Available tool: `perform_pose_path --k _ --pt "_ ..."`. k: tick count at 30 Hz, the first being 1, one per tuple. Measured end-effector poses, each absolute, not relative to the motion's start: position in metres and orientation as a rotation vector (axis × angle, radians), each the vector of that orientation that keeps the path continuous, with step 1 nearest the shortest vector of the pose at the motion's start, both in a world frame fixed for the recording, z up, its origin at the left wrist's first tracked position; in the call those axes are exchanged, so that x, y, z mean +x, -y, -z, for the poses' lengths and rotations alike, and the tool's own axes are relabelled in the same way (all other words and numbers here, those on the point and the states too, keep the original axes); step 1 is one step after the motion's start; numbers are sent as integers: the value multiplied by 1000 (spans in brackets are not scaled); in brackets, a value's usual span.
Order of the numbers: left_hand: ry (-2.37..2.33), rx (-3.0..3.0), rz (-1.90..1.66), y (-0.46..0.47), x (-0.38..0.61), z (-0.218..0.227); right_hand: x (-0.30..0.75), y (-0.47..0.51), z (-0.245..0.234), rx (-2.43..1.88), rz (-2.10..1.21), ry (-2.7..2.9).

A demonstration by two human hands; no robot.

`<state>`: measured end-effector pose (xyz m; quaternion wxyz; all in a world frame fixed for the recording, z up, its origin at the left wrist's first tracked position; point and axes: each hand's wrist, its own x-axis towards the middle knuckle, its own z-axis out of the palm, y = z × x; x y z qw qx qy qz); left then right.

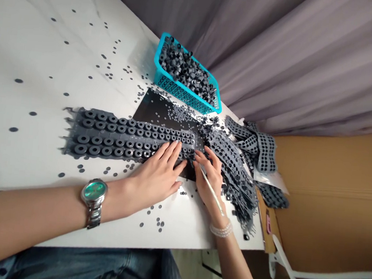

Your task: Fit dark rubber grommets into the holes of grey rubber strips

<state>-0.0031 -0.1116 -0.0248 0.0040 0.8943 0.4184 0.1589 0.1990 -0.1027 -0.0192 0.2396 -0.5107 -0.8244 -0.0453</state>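
Observation:
A long dark-grey rubber sheet (115, 135) with rows of round, ring-like raised parts lies across the table. My left hand (156, 174) rests flat on its right part, fingers stretched out and slightly apart. Close to the sheet's right end, my right hand (208, 181) grips a thin white pen-like tool (214, 194) between its fingers. The tool's tip is hidden by the fingers, so whether it touches the sheet cannot be made out. Beneath the sheet's right part lies a black mat (149, 107).
A turquoise basket (185, 96) full of small dark cylinders stands behind the mat. Perforated sheets (235, 170) pile up at the right, with more sheets (265, 151) beyond. Small dark discs (108, 76) are scattered over the white table (23, 53). A white clamp (281, 258) grips the right edge.

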Motion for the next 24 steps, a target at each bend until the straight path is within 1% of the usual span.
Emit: perform_pose_path --k 7,11,15,18,24 --pt "-1319 2796 -510 111 -3 26 199 100 20 -1334 278 2366" --pt "-1311 2802 -525 112 -3 25 202 93 23 -1368 330 2421" --pt "-1299 2793 -514 111 -4 24 207 80 18 -1581 375 2131" --pt "-1297 2784 -526 112 -3 25 209 81 12 -1651 331 2008" --pt "-1295 2774 -530 112 -3 24 202 114 13 -1511 226 2179"
